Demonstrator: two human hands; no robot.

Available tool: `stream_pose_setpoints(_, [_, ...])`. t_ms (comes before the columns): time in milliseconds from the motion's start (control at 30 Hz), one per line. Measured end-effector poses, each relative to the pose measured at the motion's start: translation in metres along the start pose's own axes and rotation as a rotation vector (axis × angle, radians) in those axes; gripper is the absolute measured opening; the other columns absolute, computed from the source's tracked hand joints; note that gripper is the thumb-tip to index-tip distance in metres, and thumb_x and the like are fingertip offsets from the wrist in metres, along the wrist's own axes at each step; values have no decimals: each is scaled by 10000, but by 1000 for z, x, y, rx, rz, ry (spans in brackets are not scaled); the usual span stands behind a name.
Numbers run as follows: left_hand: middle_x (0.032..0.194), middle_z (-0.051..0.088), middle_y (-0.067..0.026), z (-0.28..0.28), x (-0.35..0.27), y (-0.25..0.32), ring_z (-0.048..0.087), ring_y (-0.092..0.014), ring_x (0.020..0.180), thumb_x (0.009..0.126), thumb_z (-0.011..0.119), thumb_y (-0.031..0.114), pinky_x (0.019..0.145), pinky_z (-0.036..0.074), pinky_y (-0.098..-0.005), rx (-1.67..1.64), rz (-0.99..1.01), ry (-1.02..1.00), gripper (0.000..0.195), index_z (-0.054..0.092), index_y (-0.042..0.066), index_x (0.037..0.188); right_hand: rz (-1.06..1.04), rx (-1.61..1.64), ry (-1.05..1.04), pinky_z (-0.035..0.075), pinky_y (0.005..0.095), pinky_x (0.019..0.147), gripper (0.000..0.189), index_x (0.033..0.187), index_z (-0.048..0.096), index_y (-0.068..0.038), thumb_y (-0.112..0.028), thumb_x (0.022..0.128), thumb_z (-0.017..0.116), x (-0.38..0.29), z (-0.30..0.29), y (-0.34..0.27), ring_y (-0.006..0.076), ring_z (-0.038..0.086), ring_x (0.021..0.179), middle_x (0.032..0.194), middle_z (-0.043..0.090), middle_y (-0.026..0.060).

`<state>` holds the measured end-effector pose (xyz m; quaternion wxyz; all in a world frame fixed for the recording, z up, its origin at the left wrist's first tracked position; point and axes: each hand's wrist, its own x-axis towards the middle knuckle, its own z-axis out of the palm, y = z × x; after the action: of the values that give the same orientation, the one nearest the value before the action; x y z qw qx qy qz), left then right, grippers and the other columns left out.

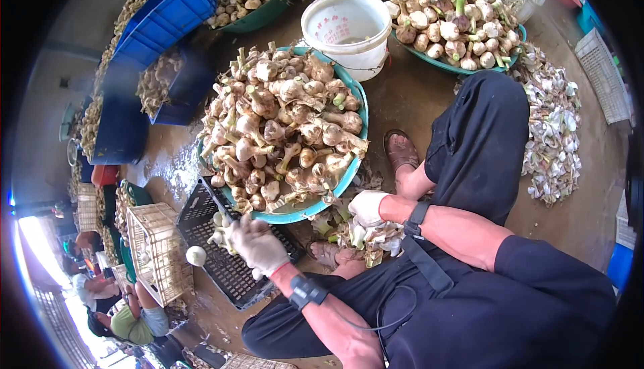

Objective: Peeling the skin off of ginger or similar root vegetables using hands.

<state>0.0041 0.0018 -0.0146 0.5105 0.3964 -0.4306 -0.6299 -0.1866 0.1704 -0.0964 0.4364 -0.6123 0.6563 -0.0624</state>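
Observation:
My left hand [259, 245], in a pale glove, is blurred over a black plastic crate [241, 288]; whether its fingers hold anything is unclear. Trimmed white garlic bulbs [220, 233] lie beside its fingertips, and a single round bulb [196, 256] shows at the crate's left edge, resting or in the air. My right hand [367, 208], also gloved, is curled above a heap of garlic skins and leaves [372, 240] between my feet; its palm is hidden. Just beyond both hands, a turquoise basin [359, 112] is heaped with untrimmed, soil-stained garlic [282, 117].
A white bucket [347, 32] stands behind the basin. Another garlic-filled green basin [468, 69] is at upper right, above a pile of skins [553, 137]. Blue crates [161, 17] and a cream crate [158, 253] stand left. A seated person [133, 321] is at lower left.

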Motion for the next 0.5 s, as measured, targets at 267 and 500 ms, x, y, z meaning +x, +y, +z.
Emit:
stream_pose_setpoints(267, [845, 660, -187, 32, -12, -101, 646, -309, 753, 772, 723, 228, 732, 514, -380, 1345, 98, -140, 380, 614, -30, 1030, -5, 84, 60, 525, 444, 751, 253, 905, 704, -23, -224, 799, 591, -5, -12, -10, 395, 664, 849, 870, 676, 227])
stream_pose_setpoints(500, [851, 641, -185, 35, -11, -78, 619, -335, 788, 747, 594, 83, 773, 499, -402, 1240, 312, -54, 174, 638, -20, 880, 55, 203, 284, 516, 466, 746, 260, 979, 645, -15, -240, 862, 587, 2, -21, -11, 385, 658, 848, 876, 666, 216])
